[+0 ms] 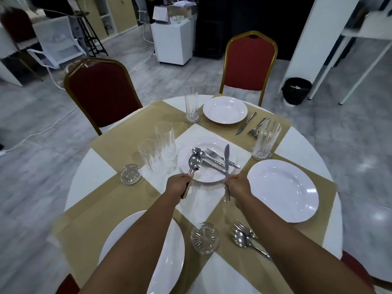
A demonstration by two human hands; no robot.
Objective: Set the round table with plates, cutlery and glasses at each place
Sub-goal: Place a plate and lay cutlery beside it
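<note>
White cloth covers a round table (91, 166) seen from the head camera, with tan placemats laid at each place. Both bare arms reach forward over it toward a centre plate (214, 145) that carries loose cutlery: a spoon, a fork and another knife lying crossed.

Left hand (177, 184): its fingers are clenched around a spoon (194, 163) and what looks like a second utensil beneath it (too overlapped to tell which), bowl raised over the plate's near left edge. Right hand (237, 184): its fingers are closed around a table knife (227, 164), held upright, blade pointing away over the plate's near right edge.

Two tall clear glasses (158, 150) stand just left of the centre plate. A far plate (225, 110) has a knife and fork to its right and a glass to its left. A right-hand plate (283, 190) sits on its mat, a glass beyond it. A near plate (148, 251) lies partly under the left forearm. A spoon and fork (244, 236) rest between the arms' right side and that right-hand plate. Two red chairs (99, 92) with gold frames stand behind.
</note>
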